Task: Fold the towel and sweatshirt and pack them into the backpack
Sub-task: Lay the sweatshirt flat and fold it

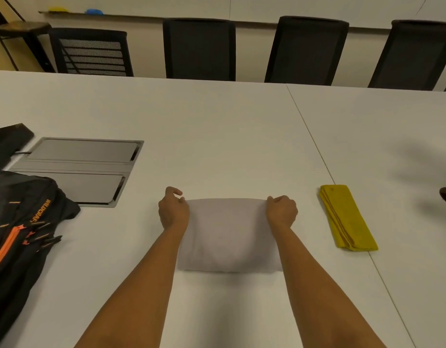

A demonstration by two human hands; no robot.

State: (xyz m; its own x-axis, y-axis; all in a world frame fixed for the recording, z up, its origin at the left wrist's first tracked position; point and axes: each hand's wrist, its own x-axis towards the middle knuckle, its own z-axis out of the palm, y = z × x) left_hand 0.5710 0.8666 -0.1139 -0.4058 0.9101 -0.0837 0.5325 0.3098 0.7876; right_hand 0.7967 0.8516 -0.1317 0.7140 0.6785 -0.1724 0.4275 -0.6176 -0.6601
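Progress, judging by how things lie: the towel (347, 218) is done. It's a yellow, narrow, flat strip on the table (217, 134), to the right of the work area and well apart from everything else. The sweatshirt (229, 234), grey, sits centre-front as a compact rectangular bundle, so folding looks nearly finished — maybe one last fold or a tidy-up to go. Packing hasn't started: neither item is in the backpack (23, 222), which lies slumped at the left edge of the table. I can't tell whether its orange zip is open.

Hands: left hand (173, 209) is at the bundle's far-left corner, fingers curled, thumb and fingers pinching the fabric edge, index arched a bit above it. Right hand (282, 210) is at the far-right corner, fingers curled tight over the edge; the fingertips are hidden, so exact grip unclear.

Orientation: the sweatshirt's long axis runs approx. left-right, though the bundle is close to square, edges about square to the person. The towel's long axis runs away from the person, skewed — far end leaning left, near end right. Both need to travel left to reach the bag.
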